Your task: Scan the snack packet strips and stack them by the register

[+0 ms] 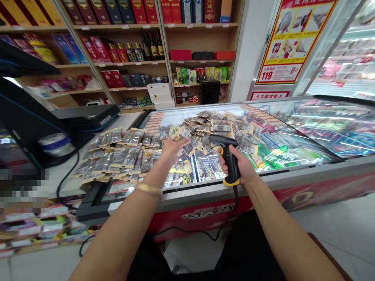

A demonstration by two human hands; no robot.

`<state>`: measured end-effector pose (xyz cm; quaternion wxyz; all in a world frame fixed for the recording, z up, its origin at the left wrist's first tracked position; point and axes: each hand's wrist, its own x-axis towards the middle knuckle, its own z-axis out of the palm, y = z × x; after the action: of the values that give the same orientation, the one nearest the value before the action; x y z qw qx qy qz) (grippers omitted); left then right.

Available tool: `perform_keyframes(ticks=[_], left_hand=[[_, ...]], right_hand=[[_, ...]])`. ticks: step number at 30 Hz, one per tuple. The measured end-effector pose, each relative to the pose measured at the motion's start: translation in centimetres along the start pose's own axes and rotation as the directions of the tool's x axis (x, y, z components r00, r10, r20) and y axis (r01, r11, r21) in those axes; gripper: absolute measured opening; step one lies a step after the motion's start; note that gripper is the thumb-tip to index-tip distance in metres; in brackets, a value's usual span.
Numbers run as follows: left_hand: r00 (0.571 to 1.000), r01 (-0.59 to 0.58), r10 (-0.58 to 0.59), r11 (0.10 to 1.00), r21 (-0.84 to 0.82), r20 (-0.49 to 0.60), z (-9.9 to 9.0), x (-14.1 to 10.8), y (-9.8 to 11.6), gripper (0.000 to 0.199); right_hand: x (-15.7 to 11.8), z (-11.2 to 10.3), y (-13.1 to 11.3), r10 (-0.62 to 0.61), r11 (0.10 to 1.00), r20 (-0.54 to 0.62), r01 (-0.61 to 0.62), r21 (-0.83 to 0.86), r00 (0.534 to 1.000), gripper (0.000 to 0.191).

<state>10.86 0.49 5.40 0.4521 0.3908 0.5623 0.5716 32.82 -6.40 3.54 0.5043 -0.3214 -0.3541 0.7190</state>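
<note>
In the head view, my right hand is wrapped round the handle of a black and yellow barcode scanner, its head pointing left over the freezer. My left hand has its fingers closed on a small packet with a tan edge. Beyond both hands, a loose pile of similar packets lies on the glass lid. To the left of my left hand, overlapping rows of packets cover the freezer's left end and part of the counter. The scanner's cable hangs down from its grip.
A chest freezer with a glass top stretches to the right. Far left are a black checkout machine and a roll of tape on the counter. Shelves of boxes and bottles stand behind. The cable loops low before the freezer.
</note>
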Motion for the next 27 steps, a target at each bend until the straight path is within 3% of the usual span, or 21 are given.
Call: perform_keyframes(ticks=[3,6,11,17,23,27], left_hand=[[0.998,0.052,-0.044,0.963,-0.266,0.036,-0.6,0.6,-0.4,0.041],[0.999,0.044,-0.033,0.930,-0.366,0.036,-0.9,0.8,-0.9,0.031],[0.997,-0.070,0.064,0.973,-0.220,-0.034,-1.0,2.2,-2.1,0.024],[0.947,-0.319,0.309,0.934,-0.160,-0.083,-0.9,3.9,-3.2,0.023],[0.957,-0.285,0.279,0.957,-0.057,-0.083,-1.0,3.6,-3.0,0.016],[0.961,-0.273,0.268,0.958,-0.086,-0.070,-0.8,3.4,-2.8,0.012]], right_hand=[[0.9,1.4,0.7,0.040,0.999,0.039,-0.039,-0.035,0.998,0.040],[1.0,1.6,1.1,0.036,0.998,0.064,-0.032,-0.056,0.997,0.041],[1.2,1.6,0.7,0.073,0.995,0.112,-0.065,-0.079,0.991,0.043],[3.5,3.3,-0.6,0.153,0.946,0.143,-0.103,-0.308,0.978,0.042],[3.6,2.7,-0.3,0.137,0.946,0.133,-0.090,-0.311,0.982,0.046],[3.1,2.6,0.0,0.163,0.929,0.100,-0.118,-0.352,0.982,0.047]])
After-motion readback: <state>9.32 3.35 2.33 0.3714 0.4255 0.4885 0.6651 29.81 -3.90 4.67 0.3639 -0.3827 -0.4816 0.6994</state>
